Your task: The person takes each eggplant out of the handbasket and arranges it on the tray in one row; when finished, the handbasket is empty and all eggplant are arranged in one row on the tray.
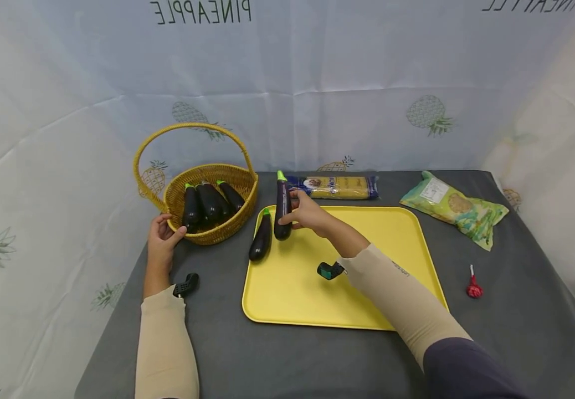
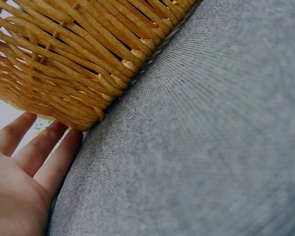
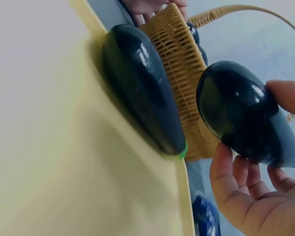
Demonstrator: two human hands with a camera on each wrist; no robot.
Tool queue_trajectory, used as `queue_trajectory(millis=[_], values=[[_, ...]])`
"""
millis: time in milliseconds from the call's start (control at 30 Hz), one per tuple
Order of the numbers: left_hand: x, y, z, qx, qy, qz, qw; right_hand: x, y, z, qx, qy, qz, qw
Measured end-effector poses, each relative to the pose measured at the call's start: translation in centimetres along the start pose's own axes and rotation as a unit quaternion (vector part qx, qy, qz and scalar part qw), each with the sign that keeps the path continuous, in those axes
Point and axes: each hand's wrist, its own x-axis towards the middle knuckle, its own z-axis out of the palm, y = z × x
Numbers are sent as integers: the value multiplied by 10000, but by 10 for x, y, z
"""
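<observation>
- Right hand (image 1: pixel 308 215) grips a raised eggplant (image 1: pixel 283 202) between thumb and fingers, by the yellow tray's (image 1: pixel 317 299) far-left corner.
- Left hand (image 1: pixel 160 247) holds the wicker basket's (image 1: pixel 216 235) near-left side.
- Second eggplant (image 1: pixel 261 239) lies along the tray's left edge; more eggplants (image 1: pixel 210 204) fill the basket.

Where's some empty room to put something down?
The yellow tray is bare at front left, in front of the lying eggplant. So is the gray table between the tray and left sleeve. It's crowded at the tray's back-left corner: the right hand holds another eggplant there, with the long packet behind. The basket holds several eggplants, and the left hand grips it.
</observation>
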Motion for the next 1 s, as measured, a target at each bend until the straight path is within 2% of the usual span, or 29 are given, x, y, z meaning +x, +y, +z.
queue_trajectory(millis=[133, 267, 500, 800, 1000], values=[[6, -8, -2, 81, -70, -44, 9999, -16, 13, -9, 9, 269, 98, 9996], [4, -6, -2, 148, 1, -106, 9998, -24, 27, -5, 8, 262, 190, 9995], [-4, 9, 2, 84, -94, -10, 9999, -15, 45, 14, -240, 173, 265, 9992], [4, -9, -4, -28, -65, 19, 10000, -9, 50, 28, -782, 59, 400, 9961], [5, -9, -5, -74, -82, 71, 9999, -8, 45, 31, -1111, 105, 441, 9928]])
